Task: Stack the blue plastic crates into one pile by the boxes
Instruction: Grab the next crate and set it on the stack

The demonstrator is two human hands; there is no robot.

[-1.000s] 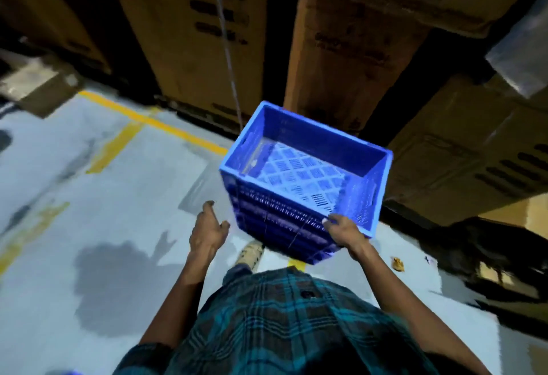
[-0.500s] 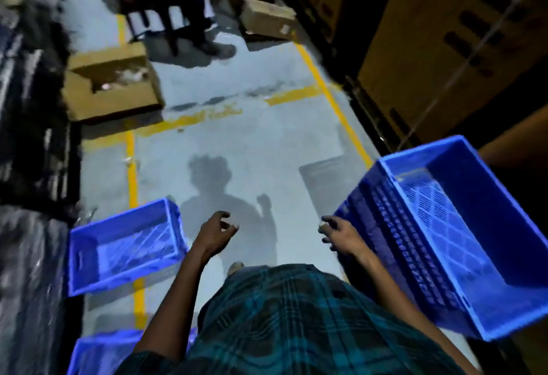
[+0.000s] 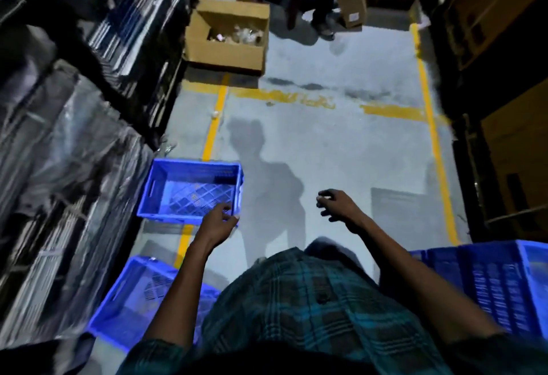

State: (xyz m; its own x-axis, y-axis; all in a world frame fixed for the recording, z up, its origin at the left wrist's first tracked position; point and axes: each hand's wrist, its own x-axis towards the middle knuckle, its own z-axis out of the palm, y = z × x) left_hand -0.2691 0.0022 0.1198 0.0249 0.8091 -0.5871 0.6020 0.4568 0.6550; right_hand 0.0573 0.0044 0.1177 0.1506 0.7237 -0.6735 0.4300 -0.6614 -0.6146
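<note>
Dim, bluish light; hard person-shaped shadow on floor [image 3: 341, 143]; motion-blurred, warped edges.

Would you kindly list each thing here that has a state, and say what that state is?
Farther blue crate: upright on the floor, empty.
Nearer blue crate: upright on the floor, empty.
Stacked blue crates: piled at right, untouched.
Cardboard box: flaps open, holding items.
Left hand: empty, fingers open, near the farther crate.
Right hand: empty, fingers loosely curled.
</note>
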